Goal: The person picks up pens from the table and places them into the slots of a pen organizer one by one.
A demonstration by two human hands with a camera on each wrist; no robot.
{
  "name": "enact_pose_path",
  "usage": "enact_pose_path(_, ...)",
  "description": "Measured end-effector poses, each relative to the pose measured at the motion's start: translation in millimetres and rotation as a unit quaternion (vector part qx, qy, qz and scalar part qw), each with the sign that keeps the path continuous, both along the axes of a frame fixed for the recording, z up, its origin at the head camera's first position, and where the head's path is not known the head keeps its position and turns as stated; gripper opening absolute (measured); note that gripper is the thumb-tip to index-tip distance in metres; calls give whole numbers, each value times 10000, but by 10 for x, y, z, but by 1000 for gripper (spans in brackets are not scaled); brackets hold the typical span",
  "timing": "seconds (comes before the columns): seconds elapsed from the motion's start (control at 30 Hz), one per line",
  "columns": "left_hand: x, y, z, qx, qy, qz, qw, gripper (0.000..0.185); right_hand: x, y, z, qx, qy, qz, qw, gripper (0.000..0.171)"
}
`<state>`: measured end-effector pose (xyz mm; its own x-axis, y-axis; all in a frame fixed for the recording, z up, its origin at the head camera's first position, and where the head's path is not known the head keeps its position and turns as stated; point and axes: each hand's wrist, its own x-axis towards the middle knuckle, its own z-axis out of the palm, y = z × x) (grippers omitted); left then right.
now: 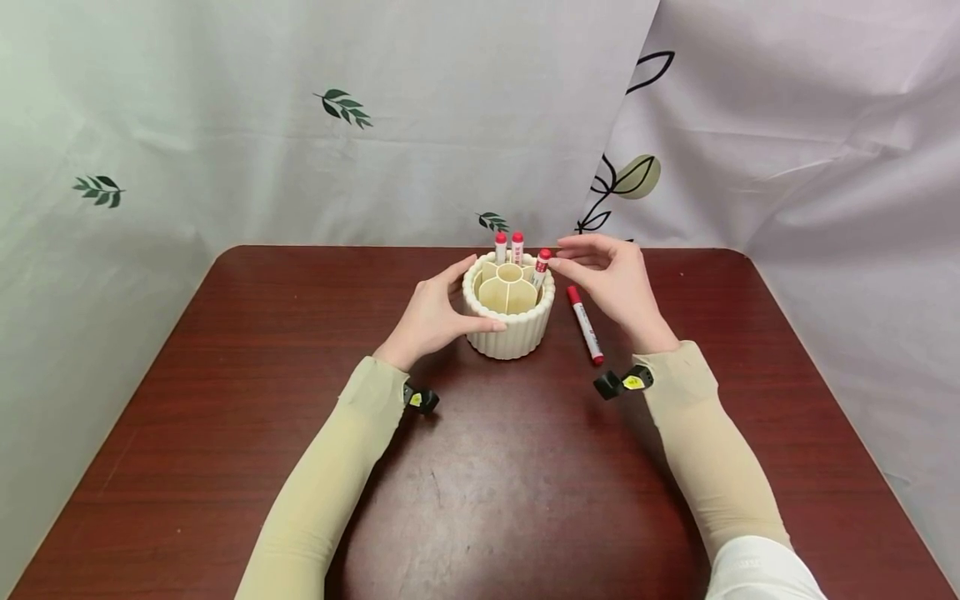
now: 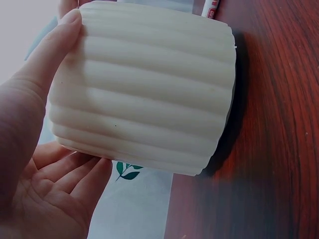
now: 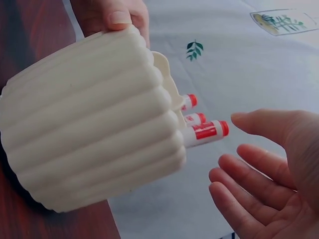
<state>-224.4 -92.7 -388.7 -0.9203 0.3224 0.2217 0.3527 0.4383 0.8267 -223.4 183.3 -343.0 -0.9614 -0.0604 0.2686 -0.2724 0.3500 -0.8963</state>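
My left hand (image 1: 432, 315) grips a cream, ribbed pen holder (image 1: 512, 335) from its left side, thumb at the front of the rim and fingers round the back. Inside are several compartments about a round centre. Two markers (image 1: 517, 247) with red ends stand at the back of the holder, and a third marker (image 1: 540, 268) leans at its right side. Beside that third one is my right hand (image 1: 618, 282); in the right wrist view its fingers are spread, with the thumb tip just off the marker's red end (image 3: 225, 128). The markers' lower parts are hidden in the holder.
Another red-and-white marker (image 1: 585, 325) lies on the dark red wooden table (image 1: 480, 500), right of the holder and below my right hand. A pale curtain (image 1: 450, 125) with leaf prints hangs behind the table's back edge.
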Motion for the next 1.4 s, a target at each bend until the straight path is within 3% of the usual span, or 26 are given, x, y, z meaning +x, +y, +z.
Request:
enact_pose_path(0.33,43,12,11,-314,94,123,9994,116,98,179,-2,143,92,-175,9997,39)
enact_pose_path(0.67,111,-7,41,-512,254,39,9984,113,256,353,-77,535,-281,-348,9976,39)
enact_pose_path(1.03,176,-24,61,-290,220,72,9993,108,337,457,-188,789,-305,-264,9961,36)
enact_pose_path(1.4,258,-22,100,-495,158,295,9982,112,430,572,-377,961,-464,-138,9942,36)
